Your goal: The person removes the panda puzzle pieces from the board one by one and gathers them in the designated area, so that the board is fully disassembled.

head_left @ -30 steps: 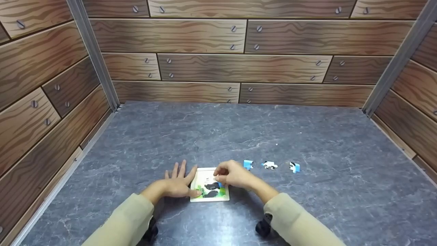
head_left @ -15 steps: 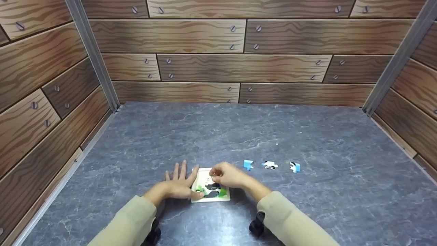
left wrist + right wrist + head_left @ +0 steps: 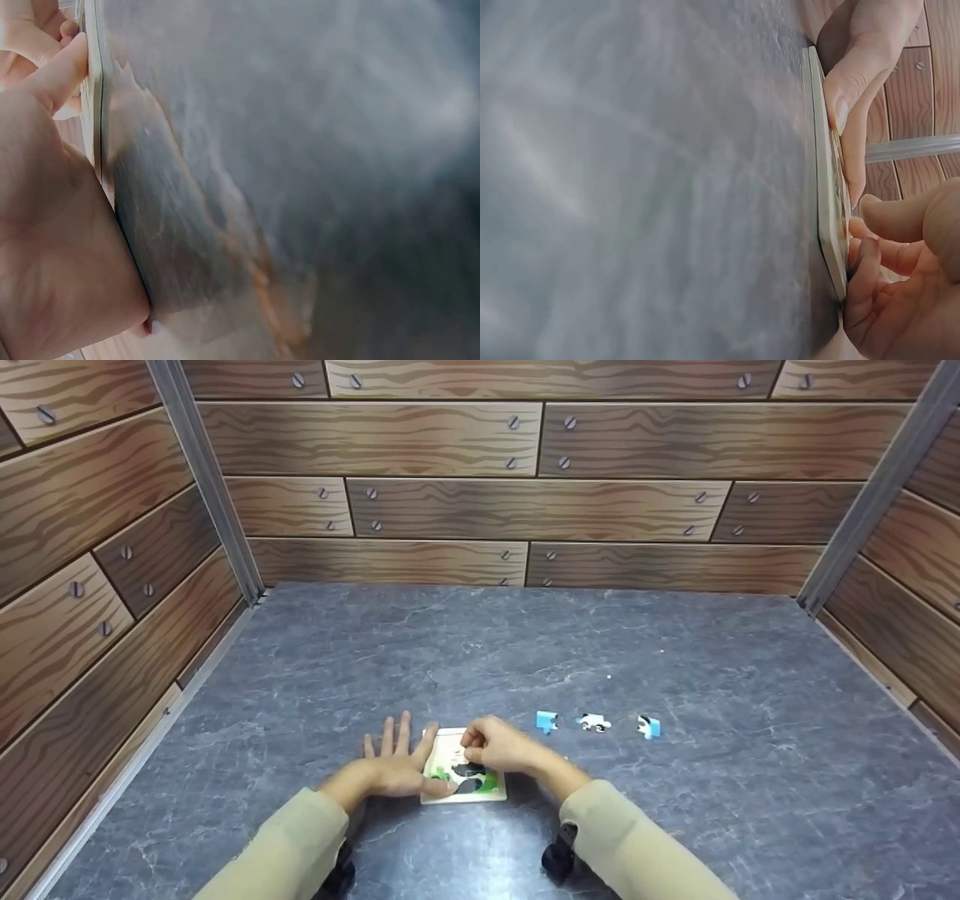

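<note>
A small panda jigsaw board (image 3: 495, 796) with a pale frame lies at the front middle of the table; green and black picture parts fill its lower half. My left hand (image 3: 394, 775) spreads its fingers along the board's left side, its thumb resting on the picture, as the right wrist view also shows. Over the upper right of the board, my right hand (image 3: 499, 746) curls its thumb and fingers together. It appears to pinch a puzzle piece, which the fingers hide. In the right wrist view, the right hand's curled fingers (image 3: 864, 281) touch the board's edge (image 3: 826, 217).
Three loose puzzle pieces lie to the right of the board: a blue one (image 3: 547, 721), a white one with panda eyes (image 3: 594, 723) and a blue, white and black one (image 3: 648, 727). The dark marbled table (image 3: 480, 652) is bordered by wood-patterned walls (image 3: 442, 439).
My right hand has shifted slightly left over the board, and a blue patch seen beneath it is now hidden. The left thumb has slid a little to the right. The loose pieces stay put.
</note>
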Motion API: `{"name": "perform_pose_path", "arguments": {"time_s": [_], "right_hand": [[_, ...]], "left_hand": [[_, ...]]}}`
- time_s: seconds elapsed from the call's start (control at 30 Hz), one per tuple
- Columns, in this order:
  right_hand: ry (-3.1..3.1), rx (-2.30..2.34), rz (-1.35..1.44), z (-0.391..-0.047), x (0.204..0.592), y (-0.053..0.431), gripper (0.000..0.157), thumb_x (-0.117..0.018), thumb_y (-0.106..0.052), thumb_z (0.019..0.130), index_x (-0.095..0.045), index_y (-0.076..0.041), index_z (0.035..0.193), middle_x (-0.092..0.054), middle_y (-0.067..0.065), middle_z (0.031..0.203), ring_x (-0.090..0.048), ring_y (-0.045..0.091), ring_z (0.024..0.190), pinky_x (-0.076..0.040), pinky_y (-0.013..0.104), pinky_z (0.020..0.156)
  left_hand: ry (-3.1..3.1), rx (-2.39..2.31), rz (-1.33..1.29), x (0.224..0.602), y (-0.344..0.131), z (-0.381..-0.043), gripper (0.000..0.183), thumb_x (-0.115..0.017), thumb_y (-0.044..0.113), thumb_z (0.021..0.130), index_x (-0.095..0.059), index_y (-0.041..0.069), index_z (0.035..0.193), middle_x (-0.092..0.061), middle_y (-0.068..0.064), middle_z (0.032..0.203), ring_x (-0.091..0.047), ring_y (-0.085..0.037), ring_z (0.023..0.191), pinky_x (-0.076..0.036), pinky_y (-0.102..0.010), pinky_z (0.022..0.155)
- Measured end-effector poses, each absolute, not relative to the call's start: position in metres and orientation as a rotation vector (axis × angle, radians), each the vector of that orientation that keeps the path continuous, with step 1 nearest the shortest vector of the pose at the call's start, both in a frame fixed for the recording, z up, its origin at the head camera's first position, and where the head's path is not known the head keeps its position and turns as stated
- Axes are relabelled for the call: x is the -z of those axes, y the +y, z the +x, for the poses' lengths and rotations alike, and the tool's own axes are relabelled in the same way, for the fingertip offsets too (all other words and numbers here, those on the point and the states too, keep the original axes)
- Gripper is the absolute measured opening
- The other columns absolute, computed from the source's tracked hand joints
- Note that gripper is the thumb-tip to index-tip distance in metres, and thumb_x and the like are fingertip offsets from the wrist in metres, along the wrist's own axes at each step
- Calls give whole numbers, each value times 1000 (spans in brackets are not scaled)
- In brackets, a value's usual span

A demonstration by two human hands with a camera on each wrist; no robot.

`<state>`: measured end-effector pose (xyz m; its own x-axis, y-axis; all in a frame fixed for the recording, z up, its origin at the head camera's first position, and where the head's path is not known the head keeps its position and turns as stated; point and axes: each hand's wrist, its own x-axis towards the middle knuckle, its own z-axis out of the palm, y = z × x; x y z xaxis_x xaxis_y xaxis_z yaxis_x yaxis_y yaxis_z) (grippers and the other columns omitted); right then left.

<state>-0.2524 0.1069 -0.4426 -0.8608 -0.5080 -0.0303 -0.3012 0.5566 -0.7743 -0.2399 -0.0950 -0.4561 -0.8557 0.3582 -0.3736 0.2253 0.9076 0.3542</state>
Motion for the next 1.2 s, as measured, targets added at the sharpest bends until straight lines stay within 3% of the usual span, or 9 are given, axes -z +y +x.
{"name": "perform_pose_path", "arguments": {"time_s": [0.43,0.73,1.2], "right_hand": [[2462,1383,-536,-250,441,108,9,-60,3,81,-56,-1,88,-55,3,75,-51,13,68,-42,24,59],[2435,1414,-506,-251,439,115,9,-66,0,82,-60,2,88,-55,3,69,-50,12,55,-41,23,50],[2349,1531,-480,-250,436,124,7,-64,-1,84,-61,5,87,-55,1,68,-51,11,53,-43,22,48]], "left_hand": [[2621,-430,413,456,-95,-240,114,-47,83,67,0,22,151,26,-17,148,27,-37,132,20,-61,98],[2614,-427,418,452,-95,-237,115,-47,83,67,1,22,151,27,-17,148,28,-37,131,20,-61,97],[2618,-436,424,450,-95,-237,114,-49,82,67,0,21,151,26,-18,148,27,-38,132,19,-61,98]]}}
